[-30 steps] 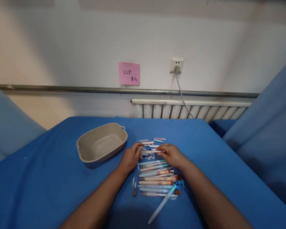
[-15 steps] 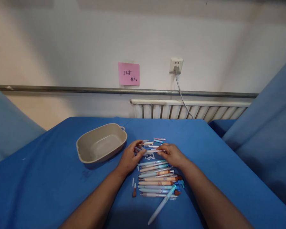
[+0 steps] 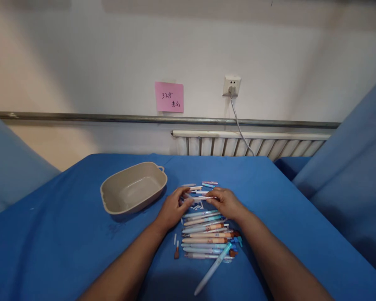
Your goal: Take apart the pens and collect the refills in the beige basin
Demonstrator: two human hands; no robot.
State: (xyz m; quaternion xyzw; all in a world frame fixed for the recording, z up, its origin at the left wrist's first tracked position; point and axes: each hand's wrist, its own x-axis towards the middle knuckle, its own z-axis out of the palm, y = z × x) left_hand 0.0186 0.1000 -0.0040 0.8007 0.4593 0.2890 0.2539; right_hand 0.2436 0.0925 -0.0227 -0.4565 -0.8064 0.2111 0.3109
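A thin white pen refill spans the gap between my two hands, just above the loose pen parts. The fingers of my left hand are pinched at its left end, partly hiding what they hold. My right hand pinches the right end between thumb and fingers. Below my hands lies a stack of pens in pale blue, peach and white, side by side. One light blue pen lies aslant across the front of the stack. Small white pieces are scattered under my fingers.
A beige basin with a small handle stands at the left on the blue cloth. Short coloured pen parts lie beyond my hands. A brown clip piece is left of the stack. Behind are a radiator and a wall socket.
My left hand's fingers have closed in slightly and shifted a little near the refill's left end. The right hand stays nearly in place; the stack and basin are unmoved.
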